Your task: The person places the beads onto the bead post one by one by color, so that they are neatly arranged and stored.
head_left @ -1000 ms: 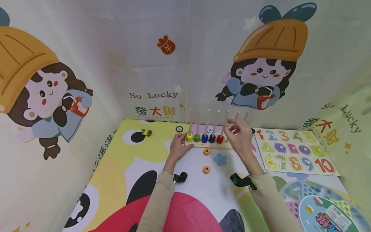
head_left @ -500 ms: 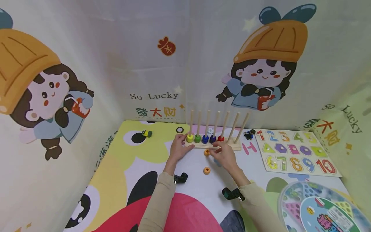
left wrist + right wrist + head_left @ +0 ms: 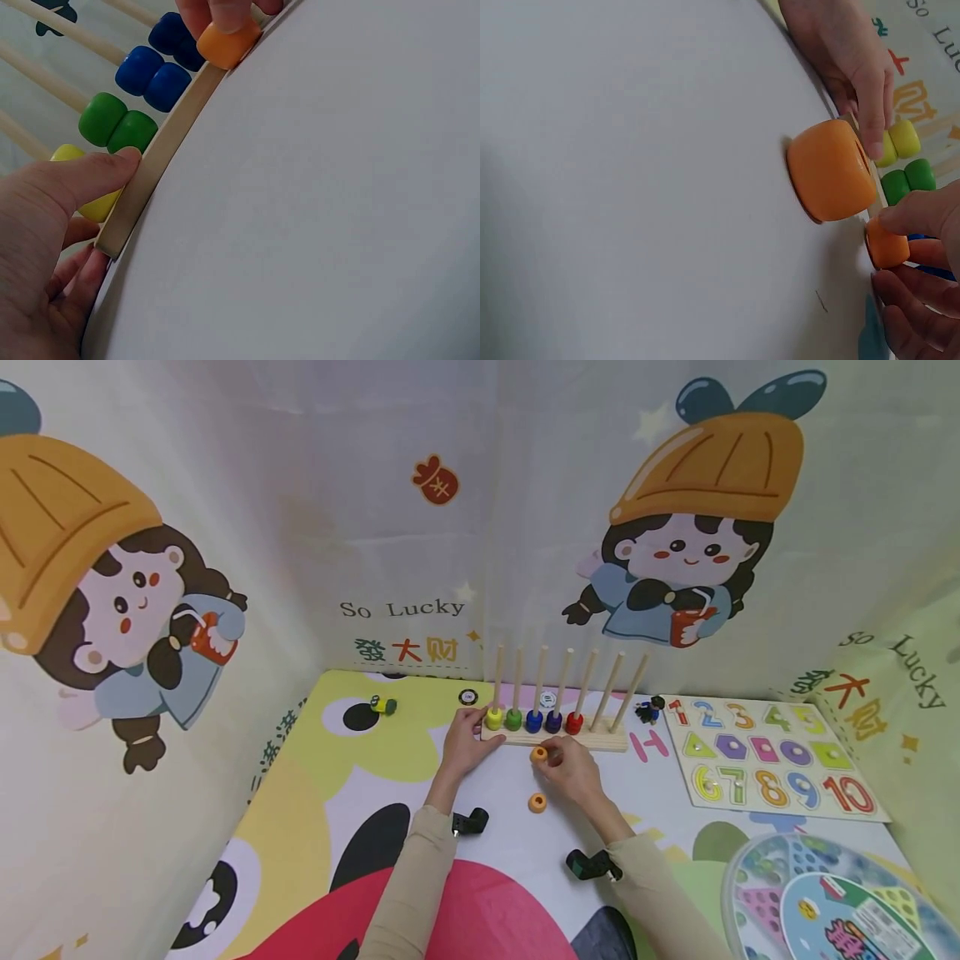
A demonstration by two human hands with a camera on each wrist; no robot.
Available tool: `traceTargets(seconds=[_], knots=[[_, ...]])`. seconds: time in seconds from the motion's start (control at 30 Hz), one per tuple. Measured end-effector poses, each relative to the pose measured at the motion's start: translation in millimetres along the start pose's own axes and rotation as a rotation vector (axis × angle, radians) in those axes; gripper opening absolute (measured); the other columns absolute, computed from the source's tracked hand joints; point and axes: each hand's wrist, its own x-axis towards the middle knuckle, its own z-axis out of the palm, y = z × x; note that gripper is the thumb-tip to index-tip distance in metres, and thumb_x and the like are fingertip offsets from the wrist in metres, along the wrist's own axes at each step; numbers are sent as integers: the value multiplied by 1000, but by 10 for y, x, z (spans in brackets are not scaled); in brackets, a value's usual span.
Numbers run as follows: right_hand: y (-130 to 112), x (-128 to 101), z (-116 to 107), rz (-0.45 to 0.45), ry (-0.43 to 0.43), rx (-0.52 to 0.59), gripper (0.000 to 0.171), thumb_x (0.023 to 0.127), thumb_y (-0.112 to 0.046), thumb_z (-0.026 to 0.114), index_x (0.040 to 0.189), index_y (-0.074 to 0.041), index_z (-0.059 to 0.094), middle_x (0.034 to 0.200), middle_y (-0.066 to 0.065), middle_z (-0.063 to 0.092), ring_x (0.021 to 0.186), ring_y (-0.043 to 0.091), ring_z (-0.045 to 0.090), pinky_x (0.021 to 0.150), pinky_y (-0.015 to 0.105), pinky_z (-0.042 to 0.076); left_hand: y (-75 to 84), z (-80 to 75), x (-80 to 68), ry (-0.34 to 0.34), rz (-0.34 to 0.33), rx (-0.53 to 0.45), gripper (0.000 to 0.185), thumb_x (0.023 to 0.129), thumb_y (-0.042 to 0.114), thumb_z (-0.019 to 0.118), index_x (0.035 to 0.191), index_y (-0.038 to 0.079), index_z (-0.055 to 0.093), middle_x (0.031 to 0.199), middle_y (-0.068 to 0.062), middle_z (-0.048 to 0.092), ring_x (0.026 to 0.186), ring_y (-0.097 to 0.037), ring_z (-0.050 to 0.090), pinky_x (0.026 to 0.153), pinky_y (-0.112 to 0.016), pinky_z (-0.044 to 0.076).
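A wooden peg rack (image 3: 607, 742) stands near the back of the table. From left its pegs carry yellow (image 3: 494, 719), green (image 3: 513, 719), blue (image 3: 533, 722), dark blue (image 3: 553, 722) and red beads (image 3: 574, 724); the two rightmost pegs are bare. My left hand (image 3: 462, 747) grips the left end of the base, thumb on the front by the yellow beads. Just in front of the rack, my right hand (image 3: 573, 771) pinches an orange bead (image 3: 887, 244) at the tabletop. A second orange bead (image 3: 537, 803) lies nearer me, large in the right wrist view.
To the right lies a number and shape puzzle board (image 3: 783, 758), with a small dark figurine (image 3: 648, 709) beside its corner. A round clear container (image 3: 757, 881) occupies the front right. A small yellow-green toy (image 3: 383, 705) sits back left. A printed backdrop rises behind the rack.
My right hand has come down and left from the right-hand pegs to the orange bead before the rack, and now pinches it. The left hand stays on the base.
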Motion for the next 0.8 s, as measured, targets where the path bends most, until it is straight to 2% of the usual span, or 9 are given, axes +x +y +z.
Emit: traceTargets(seconds=[0.13,0.27,0.5,0.8], knots=[[-7,-13,-9,18,10,1,29,82,-17,79,107,-4,72,94,7,67,75,18,62,61,29,53,-7,12,-2,-1,1,4,66,82,23,82,137,0,56,127,-18,49,109,-29,58,93,-36,52],[-5,-30,-69,-9,50,10,29,83,-18,79,107,-3,72,98,10,69,77,20,66,62,32,55,-13,14,-1,-2,-3,7,66,81,22,82,138,0,56,127,-18,49,109,-29,58,94,-35,52],[64,-67,-279,-72,137,32,30,82,-14,79,107,0,71,101,14,70,77,25,69,62,35,56,-10,12,7,-3,-3,-4,67,82,24,81,139,1,55,127,-17,49,110,-28,57,94,-36,52],[176,-92,-551,-87,167,30,33,84,-13,78,112,2,70,106,19,67,81,30,69,65,40,58,-19,15,-7,7,3,-8,66,81,24,82,137,0,56,127,-17,50,110,-29,57,93,-37,52]])
